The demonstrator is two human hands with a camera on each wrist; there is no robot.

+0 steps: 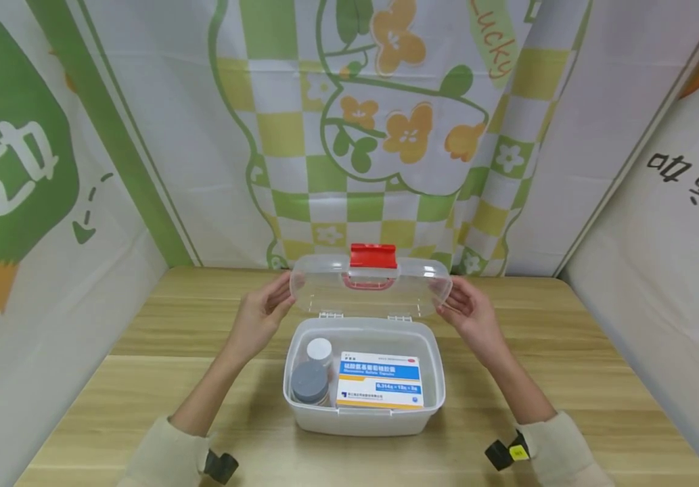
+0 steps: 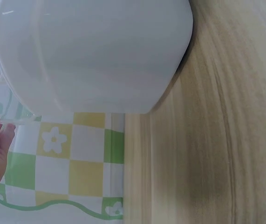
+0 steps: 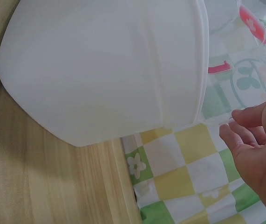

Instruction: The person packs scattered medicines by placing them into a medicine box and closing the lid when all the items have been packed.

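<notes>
A white plastic storage box (image 1: pixel 379 423) stands on the table, its clear hinged lid (image 1: pixel 325 292) raised at the back. My left hand (image 1: pixel 259 314) pinches the lid's left end between thumb and fingers. At the opposite end, my right hand (image 1: pixel 476 319) grips the lid's edge; the right wrist view shows its fingertips at that clear rim. A red latch (image 1: pixel 373 256) tops the lid. Inside the box lie a blue-and-white medicine carton (image 1: pixel 379 380), a grey-capped bottle (image 1: pixel 310 383) and a white-capped bottle (image 1: pixel 320 350).
The wood-grain table (image 1: pixel 191 325) spreads around the box on both sides. A patterned curtain (image 1: pixel 325 203) hangs right behind the table's back edge. White printed side walls (image 1: pixel 641 270) close in the table at left and right.
</notes>
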